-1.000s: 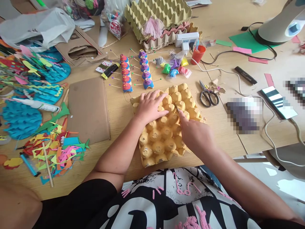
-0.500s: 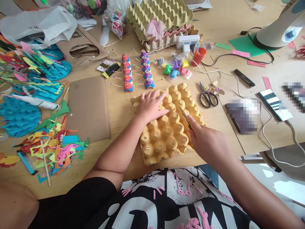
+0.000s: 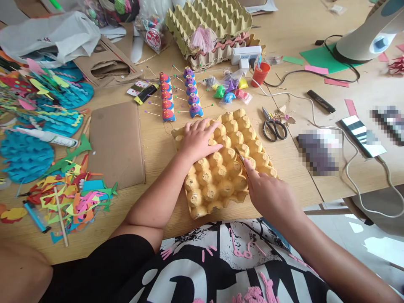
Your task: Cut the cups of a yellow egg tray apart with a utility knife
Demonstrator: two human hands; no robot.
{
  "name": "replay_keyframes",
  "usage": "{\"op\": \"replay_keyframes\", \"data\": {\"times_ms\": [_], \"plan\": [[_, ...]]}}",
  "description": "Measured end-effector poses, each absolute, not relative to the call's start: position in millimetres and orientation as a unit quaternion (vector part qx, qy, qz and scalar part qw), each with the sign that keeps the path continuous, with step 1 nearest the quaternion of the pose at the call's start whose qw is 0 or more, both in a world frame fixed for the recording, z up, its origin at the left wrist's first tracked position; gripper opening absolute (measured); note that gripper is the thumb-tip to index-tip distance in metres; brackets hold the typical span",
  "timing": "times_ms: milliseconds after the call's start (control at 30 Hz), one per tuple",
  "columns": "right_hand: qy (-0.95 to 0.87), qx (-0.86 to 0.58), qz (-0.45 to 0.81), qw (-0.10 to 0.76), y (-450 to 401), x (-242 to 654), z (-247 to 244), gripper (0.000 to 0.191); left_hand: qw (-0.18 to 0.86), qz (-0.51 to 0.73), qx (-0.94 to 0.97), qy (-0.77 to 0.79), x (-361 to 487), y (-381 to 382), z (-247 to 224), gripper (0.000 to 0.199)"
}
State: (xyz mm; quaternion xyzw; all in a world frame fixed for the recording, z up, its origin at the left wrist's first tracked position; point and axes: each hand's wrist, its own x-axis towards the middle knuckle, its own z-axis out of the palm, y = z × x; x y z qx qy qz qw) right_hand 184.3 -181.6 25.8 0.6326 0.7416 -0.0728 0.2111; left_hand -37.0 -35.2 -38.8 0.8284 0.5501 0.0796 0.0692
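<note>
A yellow egg tray (image 3: 217,172) lies bumps-up on the table before me. My left hand (image 3: 200,141) rests flat on its far left part, fingers spread. In my right hand (image 3: 268,189) is a utility knife (image 3: 240,156), its thin blade pointing away from me and touching the tray between two rows of bumps, right of the middle. The right index finger lies along the knife's top, while the palm hides most of its handle. The tray's near right edge looks ragged.
Black-handled scissors (image 3: 274,126) lie right of the tray. Beyond it stand two painted egg-carton strips, red-blue (image 3: 167,99) and purple-blue (image 3: 193,94), with pins sticking out. A cardboard sheet (image 3: 116,145) and paper scraps (image 3: 75,193) are leftward; a white cable (image 3: 314,111) runs rightward.
My right hand has drawn the knife slightly toward me and to the left along the tray. The left hand stays in place on the tray. The whole view has shifted a little.
</note>
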Motion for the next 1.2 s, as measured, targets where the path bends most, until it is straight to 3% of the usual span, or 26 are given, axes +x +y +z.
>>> {"op": "replay_keyframes", "data": {"times_ms": [333, 900, 1200], "plan": [[0.745, 0.609, -0.085, 0.259, -182, 175, 41, 0.079, 0.076, 0.068, 0.829, 0.55, -36, -35, -36, 0.078], [0.76, 0.616, -0.064, 0.198, -187, 172, 23, 0.074, 0.069, 0.06, 0.833, 0.546, -38, -34, -35, 0.08], [0.753, 0.608, -0.08, 0.236, -189, 168, 31, 0.08, 0.08, 0.057, 0.842, 0.53, -40, -33, -32, 0.079]]}}
